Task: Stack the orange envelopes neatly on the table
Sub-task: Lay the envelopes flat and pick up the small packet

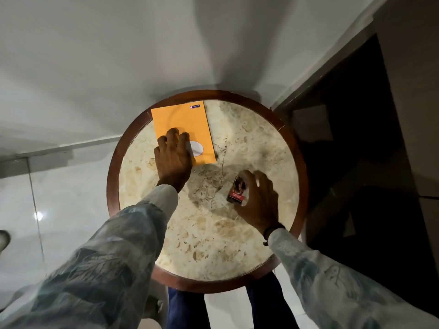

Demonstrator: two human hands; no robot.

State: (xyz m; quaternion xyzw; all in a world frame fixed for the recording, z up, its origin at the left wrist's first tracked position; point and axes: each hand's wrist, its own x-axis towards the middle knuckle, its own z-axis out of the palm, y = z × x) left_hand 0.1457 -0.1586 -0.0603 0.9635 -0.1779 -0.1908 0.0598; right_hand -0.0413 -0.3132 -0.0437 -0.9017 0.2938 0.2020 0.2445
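An orange envelope [183,125] lies flat at the far left of a round marble table [209,233] with a dark wooden rim. It has a small blue label at its far edge and a white oval window near its close edge. My left hand [173,157] rests palm down on its near part, fingers spread and pressing on it. I cannot tell whether more envelopes lie beneath. My right hand [259,198] is at the table's right side, closed around a small red and dark box [237,191].
A white wall stands behind the table. A dark doorway and wooden frame [356,115] lie to the right. Glossy white floor tiles spread to the left. My legs in blue trousers [185,309] show under the table's near edge.
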